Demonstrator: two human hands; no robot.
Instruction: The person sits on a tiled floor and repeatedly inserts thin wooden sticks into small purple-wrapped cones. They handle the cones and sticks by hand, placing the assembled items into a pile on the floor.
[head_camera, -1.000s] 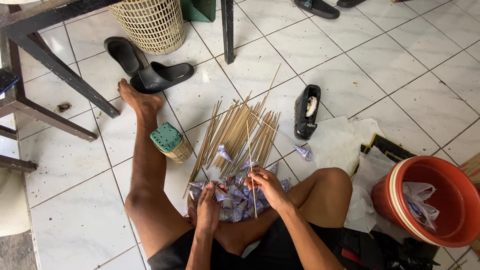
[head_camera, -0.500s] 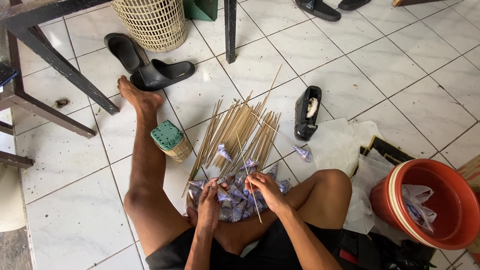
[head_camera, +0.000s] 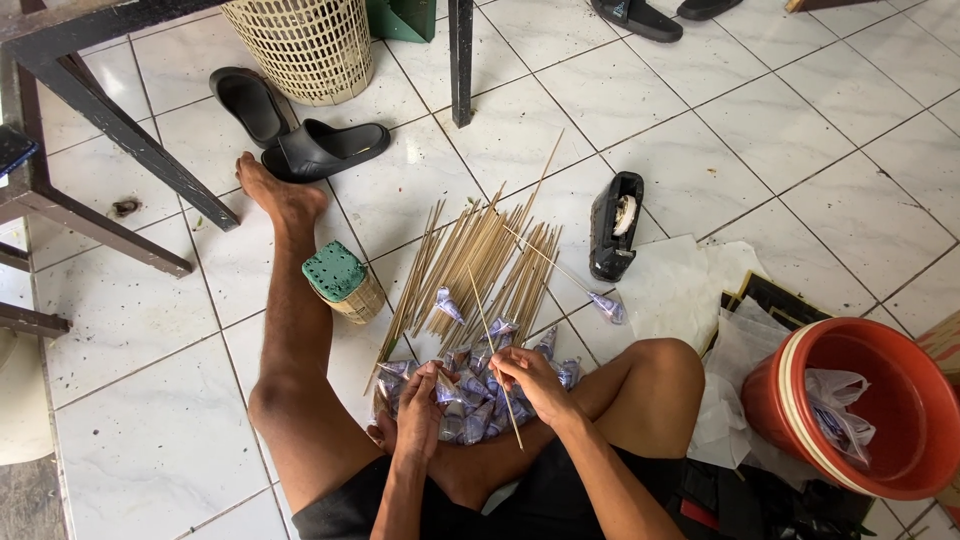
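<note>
Right hand (head_camera: 530, 372) pinches a thin bamboo stick (head_camera: 495, 350); left hand (head_camera: 420, 400) grips a small paper cone (head_camera: 447, 388). Hands close together over the tiled floor (head_camera: 150, 440), above the cone pile (head_camera: 480, 405).

Your view, non-work items: white tiled floor (head_camera: 850, 110) under everything. Wicker basket (head_camera: 300, 45) top centre, two black slippers (head_camera: 300, 130) just beside it. Dark metal frame legs (head_camera: 110, 130) cross top left. Black tape dispenser (head_camera: 615, 225) right of centre, on tiles. Small woven holder with green foam top (head_camera: 340, 282) by your left shin. Red basin (head_camera: 870, 405) bottom right, plastic bag inside. White paper sheets (head_camera: 690, 290) next to basin.
</note>
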